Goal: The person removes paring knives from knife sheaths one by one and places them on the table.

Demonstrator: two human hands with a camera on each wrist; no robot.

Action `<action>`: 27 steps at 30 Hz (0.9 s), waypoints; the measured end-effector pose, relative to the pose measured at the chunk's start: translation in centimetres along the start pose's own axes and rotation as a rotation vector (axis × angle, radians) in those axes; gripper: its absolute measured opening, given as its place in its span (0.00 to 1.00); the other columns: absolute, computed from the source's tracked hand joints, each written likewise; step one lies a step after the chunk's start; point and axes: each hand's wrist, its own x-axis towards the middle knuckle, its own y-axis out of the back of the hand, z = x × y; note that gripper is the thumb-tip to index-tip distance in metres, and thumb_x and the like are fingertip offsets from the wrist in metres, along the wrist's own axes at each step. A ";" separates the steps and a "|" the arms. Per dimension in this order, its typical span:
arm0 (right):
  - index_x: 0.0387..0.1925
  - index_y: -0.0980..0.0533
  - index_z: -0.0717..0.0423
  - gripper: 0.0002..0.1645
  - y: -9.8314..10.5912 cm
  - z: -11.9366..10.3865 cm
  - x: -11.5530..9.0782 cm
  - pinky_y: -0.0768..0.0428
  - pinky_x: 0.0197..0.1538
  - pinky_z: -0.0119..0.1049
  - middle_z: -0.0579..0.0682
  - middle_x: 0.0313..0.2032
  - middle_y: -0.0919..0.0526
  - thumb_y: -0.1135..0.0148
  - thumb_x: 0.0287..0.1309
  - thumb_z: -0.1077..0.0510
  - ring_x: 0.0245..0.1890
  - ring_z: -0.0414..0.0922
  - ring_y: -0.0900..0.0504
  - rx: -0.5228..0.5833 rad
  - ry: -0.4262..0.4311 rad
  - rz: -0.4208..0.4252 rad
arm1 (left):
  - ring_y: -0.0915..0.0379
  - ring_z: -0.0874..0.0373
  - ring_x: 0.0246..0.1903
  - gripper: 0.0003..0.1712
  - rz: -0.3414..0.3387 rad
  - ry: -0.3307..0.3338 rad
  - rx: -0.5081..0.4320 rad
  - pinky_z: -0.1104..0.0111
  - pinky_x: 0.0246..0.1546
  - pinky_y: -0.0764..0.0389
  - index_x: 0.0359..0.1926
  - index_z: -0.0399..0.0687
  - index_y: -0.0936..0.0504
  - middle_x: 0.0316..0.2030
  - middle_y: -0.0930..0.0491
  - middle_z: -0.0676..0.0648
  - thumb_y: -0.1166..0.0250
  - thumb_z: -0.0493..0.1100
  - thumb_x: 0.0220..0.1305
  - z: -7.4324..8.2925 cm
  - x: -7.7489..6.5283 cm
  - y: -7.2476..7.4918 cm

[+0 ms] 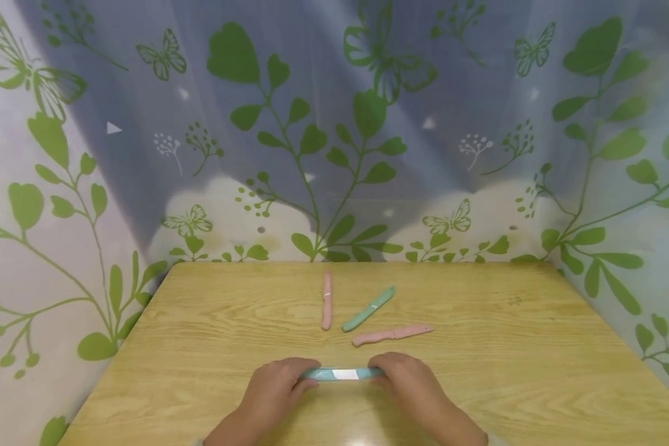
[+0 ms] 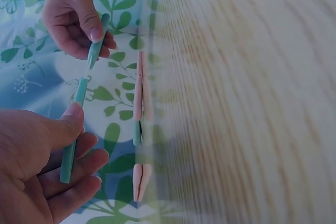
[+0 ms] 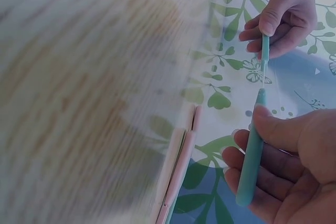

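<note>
Both hands hold one teal knife (image 1: 326,374) level, close over the near part of the table, with a white section midway along it. At one end my left hand (image 2: 58,161) pinches the flat, square-ended teal part between thumb and fingers. The thicker, round-ended handle (image 3: 250,169) lies in my right hand (image 3: 294,161), thumb pressed on it. Between the two teal parts a thin pale strip shows in the wrist views. Beyond the hands lie a pink knife (image 1: 326,303), a green knife (image 1: 368,310) and another pink knife (image 1: 393,335).
The wooden table (image 1: 201,322) runs back to a hanging cloth (image 1: 323,155) printed with green leaves and butterflies. Similar cloth stands along the left and right sides. The three loose knives lie between the hands and the table's back edge.
</note>
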 end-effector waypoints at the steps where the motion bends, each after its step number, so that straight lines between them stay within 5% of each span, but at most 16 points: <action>1: 0.36 0.19 0.54 0.10 0.0 0.0 0.0 0.16 0.43 0.38 0.47 0.38 0.13 0.28 0.50 0.63 0.40 0.46 0.14 0.001 -0.002 -0.005 | 0.16 0.54 0.40 0.13 0.001 0.003 -0.002 0.67 0.37 0.16 0.44 0.45 0.15 0.41 0.14 0.49 0.30 0.43 0.58 0.0 -0.1 0.0; 14: 0.35 0.19 0.53 0.10 0.2 0.1 -0.2 0.16 0.40 0.37 0.47 0.37 0.14 0.28 0.49 0.62 0.38 0.45 0.14 -0.025 -0.042 0.006 | 0.15 0.54 0.39 0.13 0.024 0.002 -0.012 0.68 0.37 0.16 0.43 0.43 0.15 0.39 0.13 0.47 0.29 0.41 0.56 -0.2 0.1 0.2; 27: 0.40 0.17 0.57 0.15 0.4 0.5 -0.1 0.16 0.38 0.36 0.49 0.38 0.13 0.27 0.47 0.62 0.37 0.46 0.14 -0.031 -0.043 -0.015 | 0.15 0.50 0.35 0.13 0.001 0.111 0.011 0.62 0.34 0.15 0.43 0.43 0.17 0.37 0.13 0.45 0.30 0.41 0.57 -1.2 -0.3 1.1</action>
